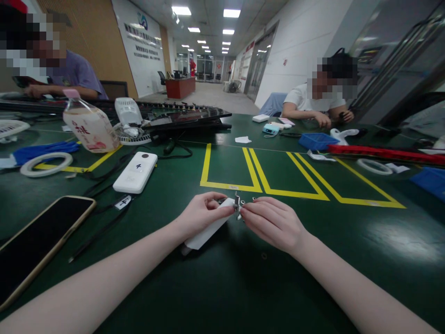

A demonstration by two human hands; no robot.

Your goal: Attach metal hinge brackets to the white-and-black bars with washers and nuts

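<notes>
My left hand [205, 211] is closed around a long white block [209, 232] that slants toward me above the green table. A small silver metal fitting [237, 204] stands at the block's far end, by my left thumb. My right hand [274, 220] meets it from the other side, fingers pinched together at the fitting. Small shiny ring-like bits show at the right fingertips, too small to name. Whether the right fingers hold the fitting itself or a separate metal piece, I cannot tell.
Yellow tape outlines [231, 187] mark the green table ahead. To the left lie a phone [41, 241], a white power bank [136, 172], black cables and a drink bottle [91, 123]. A blue tray [318, 141] is at the right. Two people sit across the table.
</notes>
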